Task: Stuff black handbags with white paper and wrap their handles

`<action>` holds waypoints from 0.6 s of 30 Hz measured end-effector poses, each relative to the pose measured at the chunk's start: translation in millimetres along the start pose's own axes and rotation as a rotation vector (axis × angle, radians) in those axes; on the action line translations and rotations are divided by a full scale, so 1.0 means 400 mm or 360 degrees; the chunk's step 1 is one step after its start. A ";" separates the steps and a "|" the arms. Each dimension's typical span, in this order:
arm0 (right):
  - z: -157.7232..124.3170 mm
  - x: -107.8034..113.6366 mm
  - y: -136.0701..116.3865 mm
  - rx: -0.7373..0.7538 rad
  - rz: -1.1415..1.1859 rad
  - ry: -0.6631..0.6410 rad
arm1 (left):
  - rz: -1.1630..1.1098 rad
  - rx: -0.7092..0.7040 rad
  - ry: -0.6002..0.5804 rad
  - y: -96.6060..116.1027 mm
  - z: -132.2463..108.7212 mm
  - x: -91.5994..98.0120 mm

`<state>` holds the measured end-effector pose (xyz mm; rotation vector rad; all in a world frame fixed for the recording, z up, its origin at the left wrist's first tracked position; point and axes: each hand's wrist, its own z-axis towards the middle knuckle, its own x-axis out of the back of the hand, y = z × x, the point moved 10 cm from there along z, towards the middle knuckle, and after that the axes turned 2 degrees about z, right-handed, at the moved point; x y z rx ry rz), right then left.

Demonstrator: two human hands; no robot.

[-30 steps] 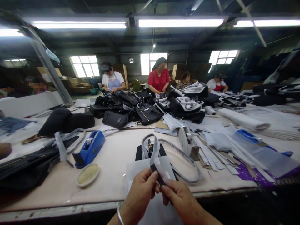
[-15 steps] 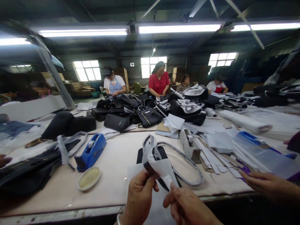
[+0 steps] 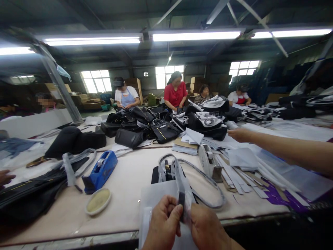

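My left hand (image 3: 165,222) pinches a bag strap (image 3: 181,198) between thumb and fingers; the strap is black and partly covered in translucent white wrapping. Closed against the strap's other side is my right hand (image 3: 209,225), its fingertips mostly hidden at the wrapping. The strap loops up and back to a black bag (image 3: 155,175) lying on the table, where a small gold buckle (image 3: 167,167) shows. A long handle (image 3: 215,185) in clear wrap curves out to the right. Under my hands lies a white sheet (image 3: 148,198) over the front of the bag.
A blue tape dispenser (image 3: 101,170) and a round shallow dish (image 3: 98,201) sit left. Right are a grey tape dispenser (image 3: 208,161) and paper strips (image 3: 236,175). Black bags (image 3: 163,130) are heaped behind. A co-worker's arm (image 3: 273,142) reaches in from the right; another hand shows far left.
Both my hands have moved lower and closer together, and the strap now stands more upright between them. The co-worker's arm at right has reached farther over the table.
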<state>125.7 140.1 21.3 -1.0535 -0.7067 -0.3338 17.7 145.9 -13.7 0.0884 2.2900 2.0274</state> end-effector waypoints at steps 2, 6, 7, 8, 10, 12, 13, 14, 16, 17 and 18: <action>-0.008 0.006 -0.009 0.0162 -0.0264 0.0148 | -0.0025 0.0093 -0.0050 -0.017 0.003 -0.008; -0.029 0.024 -0.039 0.0437 -0.0637 0.0464 | -0.0017 0.0338 -0.0186 -0.066 -0.001 -0.016; -0.033 0.029 -0.044 0.0488 -0.0665 0.0524 | -0.0039 0.0390 -0.0216 -0.078 -0.003 -0.015; -0.035 0.033 -0.047 0.0530 -0.0653 0.0558 | -0.0074 0.0428 -0.0249 -0.088 -0.005 -0.016; -0.029 0.036 -0.037 0.0552 -0.0504 0.0514 | -0.0127 0.0436 -0.0300 -0.096 -0.004 -0.013; -0.014 0.035 -0.004 0.0442 -0.0227 0.0374 | -0.0064 0.0298 -0.0252 -0.083 0.008 0.005; -0.005 0.033 0.017 0.0346 -0.0071 0.0301 | 0.0017 0.0164 -0.0173 -0.064 0.015 0.022; 0.002 0.031 0.039 0.0233 0.0089 0.0238 | 0.0107 0.0007 -0.0068 -0.039 0.020 0.041; 0.010 0.018 0.082 -0.0012 0.0429 0.0126 | 0.0233 -0.0244 0.0119 0.007 0.017 0.068; 0.012 0.001 0.099 -0.0136 0.0623 0.0046 | 0.0241 -0.0293 0.0161 0.020 0.011 0.071; 0.013 -0.021 0.112 -0.0264 0.0825 -0.0046 | 0.0220 -0.0278 0.0161 0.024 0.006 0.069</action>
